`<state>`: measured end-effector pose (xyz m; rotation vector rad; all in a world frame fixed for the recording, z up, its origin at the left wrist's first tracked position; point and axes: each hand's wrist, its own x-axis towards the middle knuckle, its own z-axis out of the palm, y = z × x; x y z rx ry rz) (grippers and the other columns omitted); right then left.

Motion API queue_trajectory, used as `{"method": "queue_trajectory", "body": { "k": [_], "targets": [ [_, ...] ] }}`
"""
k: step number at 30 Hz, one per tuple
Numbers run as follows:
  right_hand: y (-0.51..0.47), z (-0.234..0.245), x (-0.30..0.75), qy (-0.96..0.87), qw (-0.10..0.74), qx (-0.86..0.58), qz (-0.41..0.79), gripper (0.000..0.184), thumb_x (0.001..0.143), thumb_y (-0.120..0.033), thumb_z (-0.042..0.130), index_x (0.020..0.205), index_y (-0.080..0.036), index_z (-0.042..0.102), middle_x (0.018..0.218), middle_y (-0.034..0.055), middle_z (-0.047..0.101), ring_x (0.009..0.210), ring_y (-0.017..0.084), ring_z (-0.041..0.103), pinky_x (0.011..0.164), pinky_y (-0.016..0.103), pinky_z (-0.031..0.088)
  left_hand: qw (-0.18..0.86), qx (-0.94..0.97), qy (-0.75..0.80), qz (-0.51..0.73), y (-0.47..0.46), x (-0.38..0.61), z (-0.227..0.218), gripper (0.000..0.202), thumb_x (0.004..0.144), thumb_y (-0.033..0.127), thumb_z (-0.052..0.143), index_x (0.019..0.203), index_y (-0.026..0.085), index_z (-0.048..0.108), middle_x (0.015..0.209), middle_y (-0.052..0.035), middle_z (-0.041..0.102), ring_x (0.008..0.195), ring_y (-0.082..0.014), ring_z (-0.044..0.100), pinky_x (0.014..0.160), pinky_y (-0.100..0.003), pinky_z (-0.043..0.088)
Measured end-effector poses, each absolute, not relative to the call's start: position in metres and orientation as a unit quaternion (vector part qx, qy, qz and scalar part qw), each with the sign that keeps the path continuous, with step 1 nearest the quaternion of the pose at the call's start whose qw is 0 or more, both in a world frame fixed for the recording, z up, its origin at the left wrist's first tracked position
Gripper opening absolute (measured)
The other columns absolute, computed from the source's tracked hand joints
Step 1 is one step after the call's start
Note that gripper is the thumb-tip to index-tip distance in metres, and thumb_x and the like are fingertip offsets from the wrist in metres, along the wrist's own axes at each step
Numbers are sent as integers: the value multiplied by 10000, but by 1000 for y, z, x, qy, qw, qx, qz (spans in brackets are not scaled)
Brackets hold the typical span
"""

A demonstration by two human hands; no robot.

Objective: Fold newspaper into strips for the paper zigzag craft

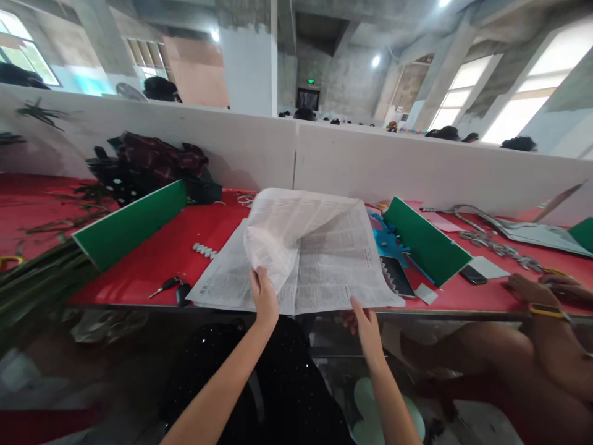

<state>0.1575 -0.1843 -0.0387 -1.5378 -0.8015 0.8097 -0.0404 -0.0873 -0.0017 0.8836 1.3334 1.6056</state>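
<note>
in the head view, an open newspaper (336, 259) lies on the red table (185, 235), at its near edge and straight ahead of the person, with one leaf lifted and curling over the rest. the left hand (265, 296) pinches this curled leaf between thumb and fingers. the right hand (364, 316), well apart from the left, is at the paper's near edge; i cannot tell whether it grips the sheet. left of the newspaper are a white zigzag strip (204, 250) and a set of keys (167, 286), with a green divider (134, 222) beyond them. on the right, blue pieces (391, 238) lie between the newspaper and a second green divider (426, 241). farther right, a co-worker's arm wears a yellow band (546, 310).
</note>
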Motion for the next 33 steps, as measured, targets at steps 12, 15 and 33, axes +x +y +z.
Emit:
{"method": "queue_trajectory", "body": {
  "k": [12, 15, 33],
  "targets": [
    [-136, 25, 104, -624, 526, -576, 55, 256, 833, -335, 471, 814, -172, 668, 853, 120, 652, 862, 251, 613, 801, 371, 494, 647, 114, 420, 626, -88, -37, -5, 274, 760, 349, 564, 996, 213, 591, 1083, -49, 654, 979, -230, 624, 760, -331, 533],
    [-123, 38, 79, -684, 488, -537, 77, 243, 820, -298, 480, 927, -169, 655, 992, 122, 635, 965, 248, 595, 849, 352, 484, 628, 173, 400, 645, -90, -34, -2, 250, 757, 328, 549, 967, 201, 594, 1013, -42, 674, 966, -220, 628, 791, -331, 523],
    [-112, 44, 148, -444, 650, -617, -3, 221, 840, -351, 446, 899, -170, 559, 792, 30, 591, 734, 172, 536, 689, 281, 403, 492, 305, 482, 658, -84, -45, -1, 299, 796, 449, 581, 980, 218, 625, 1138, -79, 632, 1099, -242, 564, 934, -353, 450]
  ]
}}
